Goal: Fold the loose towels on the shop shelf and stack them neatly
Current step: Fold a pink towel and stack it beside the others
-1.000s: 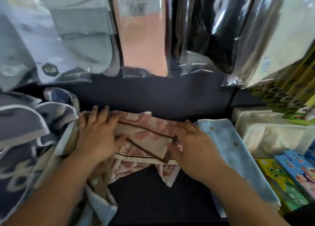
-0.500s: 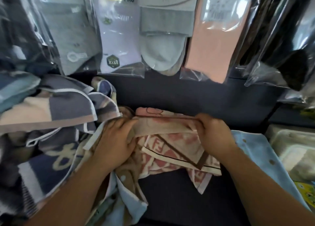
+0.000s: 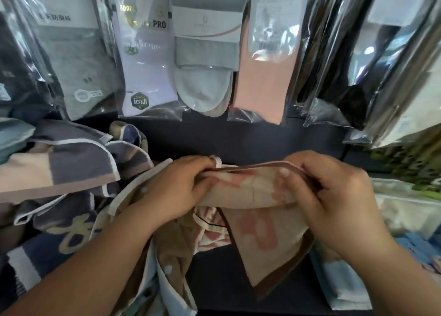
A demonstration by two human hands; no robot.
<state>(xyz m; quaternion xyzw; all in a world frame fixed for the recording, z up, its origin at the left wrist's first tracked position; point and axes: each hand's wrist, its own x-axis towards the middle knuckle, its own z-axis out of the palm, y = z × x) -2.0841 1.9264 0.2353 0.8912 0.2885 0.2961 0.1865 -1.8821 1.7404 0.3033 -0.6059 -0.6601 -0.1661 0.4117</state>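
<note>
A beige towel with pink pattern and brown border [image 3: 260,239] hangs lifted over the dark shelf [image 3: 233,289]. My left hand [image 3: 176,191] pinches its upper edge on the left. My right hand [image 3: 334,196] pinches the same edge on the right, thumb on the front. The lower part of the towel droops toward the shelf. A heap of loose grey, navy and tan towels [image 3: 59,187] lies to the left, partly under my left forearm. A light blue folded towel [image 3: 343,287] lies on the right, mostly hidden by my right forearm.
Packaged socks hang on the back wall: a white sports pack [image 3: 145,60], a grey pair [image 3: 205,72], a peach pack [image 3: 265,77], dark packs [image 3: 346,65]. Bagged goods [image 3: 405,208] crowd the right edge. A brown dotted cloth [image 3: 171,263] hangs at the front.
Both hands went from resting flat on the beige towel to gripping its top edge and lifting it off the shelf. The view has shifted left.
</note>
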